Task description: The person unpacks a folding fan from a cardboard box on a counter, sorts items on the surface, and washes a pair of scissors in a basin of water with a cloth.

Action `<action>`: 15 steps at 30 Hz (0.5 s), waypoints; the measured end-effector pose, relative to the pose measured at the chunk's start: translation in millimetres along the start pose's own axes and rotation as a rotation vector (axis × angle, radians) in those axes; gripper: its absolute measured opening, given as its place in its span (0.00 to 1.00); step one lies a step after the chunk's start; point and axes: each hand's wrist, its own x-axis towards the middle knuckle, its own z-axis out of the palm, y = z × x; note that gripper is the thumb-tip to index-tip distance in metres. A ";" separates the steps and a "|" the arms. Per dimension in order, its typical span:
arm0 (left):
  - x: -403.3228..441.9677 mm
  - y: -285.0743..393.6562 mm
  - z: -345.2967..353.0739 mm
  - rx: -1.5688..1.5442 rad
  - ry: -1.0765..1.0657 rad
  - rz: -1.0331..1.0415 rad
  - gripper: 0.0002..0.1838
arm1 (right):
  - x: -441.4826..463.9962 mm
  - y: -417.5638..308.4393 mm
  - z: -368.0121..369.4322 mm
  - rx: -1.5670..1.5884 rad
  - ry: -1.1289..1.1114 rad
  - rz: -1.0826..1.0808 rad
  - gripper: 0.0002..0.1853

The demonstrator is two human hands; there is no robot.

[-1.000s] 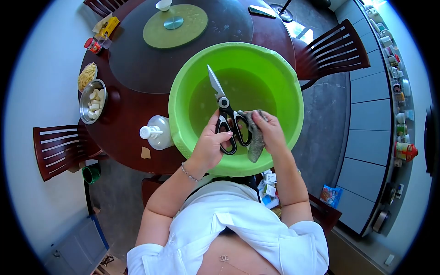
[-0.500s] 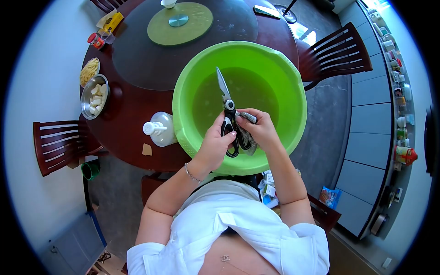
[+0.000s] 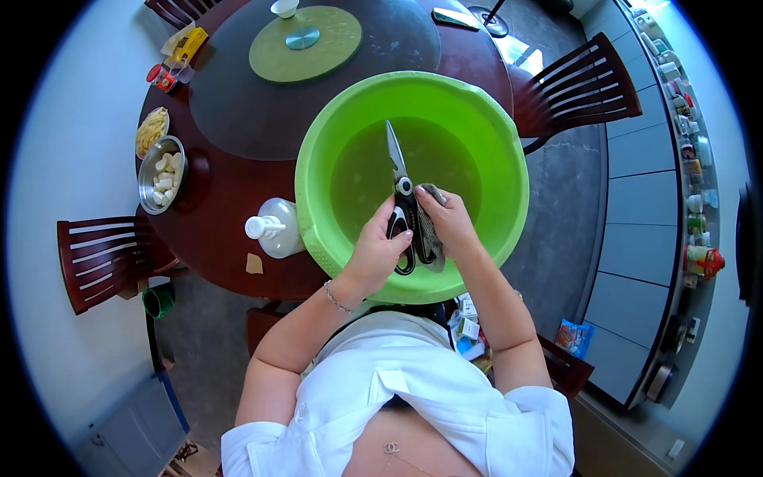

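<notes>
Kitchen scissors with black handles point away from me, their blades together, above the water in a large green basin. My left hand is closed around the left handle loop. In my right hand is a grey cloth, pressed against the right side of the handles near the pivot. The cloth hangs down beside the right loop and hides part of it. Cloudy, yellowish water fills the lower part of the basin.
A clear pump bottle stands left of the basin on the dark wooden table. Farther left are a metal bowl of white pieces and a plate of pale strips. Chairs flank the table.
The scissors have swung slightly, their tip moving right. My right hand has shifted its fingers and the cloth a little along the handle. The camera view has drifted slightly.
</notes>
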 end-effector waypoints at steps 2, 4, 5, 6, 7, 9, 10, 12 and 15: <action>-0.6 1.5 -1.4 -0.033 0.000 0.003 0.32 | -8.4 -6.6 2.9 0.027 -0.044 0.001 0.13; 1.2 -0.8 -3.7 -0.020 -0.005 0.013 0.32 | -7.8 -3.5 3.5 -0.101 -0.025 -0.073 0.13; 0.9 -1.9 -4.2 -0.013 -0.010 0.013 0.32 | -7.9 -0.7 3.3 -0.163 -0.011 -0.108 0.13; 1.1 -1.4 -2.9 0.005 -0.007 0.018 0.32 | -5.3 1.4 1.9 -0.130 0.002 -0.079 0.12; 1.7 -0.9 -0.9 0.022 -0.006 0.024 0.32 | -0.8 3.6 -0.4 -0.097 0.015 -0.051 0.11; 0.2 0.2 0.6 0.011 -0.005 0.015 0.32 | 2.5 4.4 -2.0 0.061 0.003 0.033 0.10; -0.5 1.8 -0.6 -0.015 -0.008 0.006 0.32 | 0.5 2.6 -1.8 0.045 -0.017 0.020 0.11; -0.5 1.2 -3.0 -0.018 -0.004 0.015 0.32 | -9.6 -2.7 1.6 0.010 -0.059 -0.002 0.12; 0.0 -4.6 -5.4 0.034 0.014 0.045 0.32 | -7.1 8.4 4.6 -0.381 0.055 -0.221 0.13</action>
